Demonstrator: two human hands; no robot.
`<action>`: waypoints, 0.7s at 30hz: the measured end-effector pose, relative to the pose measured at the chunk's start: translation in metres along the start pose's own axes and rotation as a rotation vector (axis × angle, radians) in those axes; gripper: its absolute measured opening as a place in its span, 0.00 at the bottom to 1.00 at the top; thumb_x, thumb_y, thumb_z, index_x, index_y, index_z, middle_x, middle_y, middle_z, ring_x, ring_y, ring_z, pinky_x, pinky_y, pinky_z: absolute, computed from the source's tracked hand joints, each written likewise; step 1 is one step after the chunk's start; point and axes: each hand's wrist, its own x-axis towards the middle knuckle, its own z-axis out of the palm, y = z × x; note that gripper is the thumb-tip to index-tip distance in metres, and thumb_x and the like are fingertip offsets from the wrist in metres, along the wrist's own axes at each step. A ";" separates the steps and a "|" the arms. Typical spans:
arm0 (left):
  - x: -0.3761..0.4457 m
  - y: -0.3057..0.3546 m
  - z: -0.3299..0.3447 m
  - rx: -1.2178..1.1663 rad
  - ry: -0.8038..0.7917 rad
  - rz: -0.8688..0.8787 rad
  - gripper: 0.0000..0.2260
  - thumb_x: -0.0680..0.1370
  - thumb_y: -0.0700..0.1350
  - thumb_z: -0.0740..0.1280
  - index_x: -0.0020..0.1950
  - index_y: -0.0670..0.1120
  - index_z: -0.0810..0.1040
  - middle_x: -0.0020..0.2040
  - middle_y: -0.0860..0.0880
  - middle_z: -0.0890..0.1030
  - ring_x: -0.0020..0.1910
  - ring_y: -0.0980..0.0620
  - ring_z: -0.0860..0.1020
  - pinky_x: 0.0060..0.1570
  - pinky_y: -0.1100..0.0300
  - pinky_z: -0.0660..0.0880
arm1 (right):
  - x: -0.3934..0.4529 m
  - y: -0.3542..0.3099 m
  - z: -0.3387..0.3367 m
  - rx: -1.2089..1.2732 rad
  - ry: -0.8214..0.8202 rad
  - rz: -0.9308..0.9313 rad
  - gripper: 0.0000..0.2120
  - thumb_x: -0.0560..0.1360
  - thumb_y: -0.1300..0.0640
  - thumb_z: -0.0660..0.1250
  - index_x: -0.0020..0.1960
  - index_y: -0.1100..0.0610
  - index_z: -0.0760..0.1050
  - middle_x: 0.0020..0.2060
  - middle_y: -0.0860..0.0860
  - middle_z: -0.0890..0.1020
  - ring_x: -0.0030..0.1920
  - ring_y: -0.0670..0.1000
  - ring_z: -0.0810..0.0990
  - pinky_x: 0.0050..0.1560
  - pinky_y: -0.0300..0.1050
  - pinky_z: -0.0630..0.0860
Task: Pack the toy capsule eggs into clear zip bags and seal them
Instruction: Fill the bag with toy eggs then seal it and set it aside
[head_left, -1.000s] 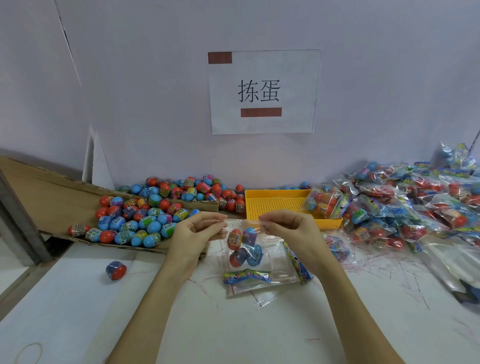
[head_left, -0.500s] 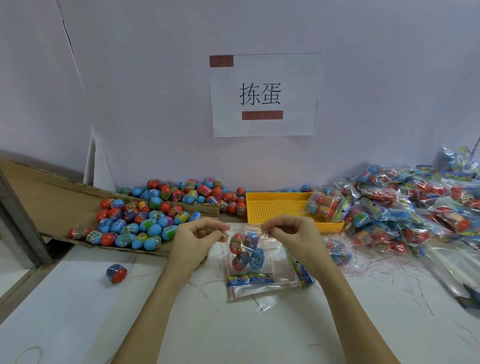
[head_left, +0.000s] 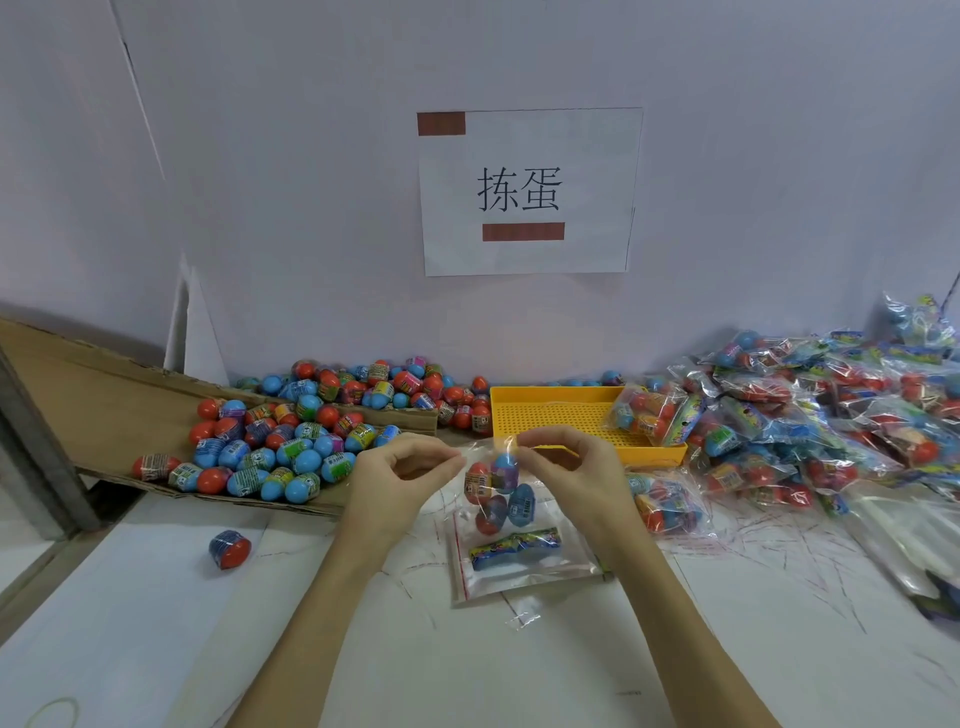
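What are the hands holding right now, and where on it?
Both the left hand and right hand pinch the clear zip bag of eggs along its top edge.

"拣蛋" on the white paper sign (head_left: 530, 192); egg labels perhaps too blurred

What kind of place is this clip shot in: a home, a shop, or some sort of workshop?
Most likely a small packing workstation. A printed paper sign is taped to the wall, loose capsule eggs are heaped on cardboard, and a big pile of filled bags lies beside a yellow tray.
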 end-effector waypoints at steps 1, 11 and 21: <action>0.000 -0.001 0.001 0.002 0.009 0.004 0.05 0.73 0.39 0.78 0.48 0.46 0.88 0.47 0.51 0.87 0.48 0.54 0.85 0.49 0.66 0.80 | -0.001 0.000 0.002 -0.016 0.015 -0.004 0.05 0.75 0.58 0.75 0.51 0.51 0.84 0.46 0.44 0.87 0.49 0.44 0.85 0.48 0.38 0.82; 0.002 0.000 0.003 -0.019 -0.074 -0.023 0.12 0.76 0.37 0.76 0.55 0.49 0.81 0.53 0.52 0.84 0.52 0.53 0.83 0.55 0.60 0.80 | -0.005 -0.005 0.011 0.026 0.063 -0.092 0.12 0.76 0.60 0.75 0.57 0.49 0.81 0.44 0.45 0.87 0.47 0.45 0.86 0.51 0.42 0.84; 0.000 -0.005 0.017 -0.036 0.069 -0.049 0.04 0.77 0.44 0.75 0.49 0.53 0.87 0.44 0.54 0.88 0.44 0.55 0.86 0.42 0.64 0.81 | -0.006 -0.008 0.016 -0.012 -0.007 -0.047 0.32 0.79 0.53 0.71 0.78 0.44 0.60 0.59 0.43 0.81 0.56 0.42 0.83 0.48 0.33 0.80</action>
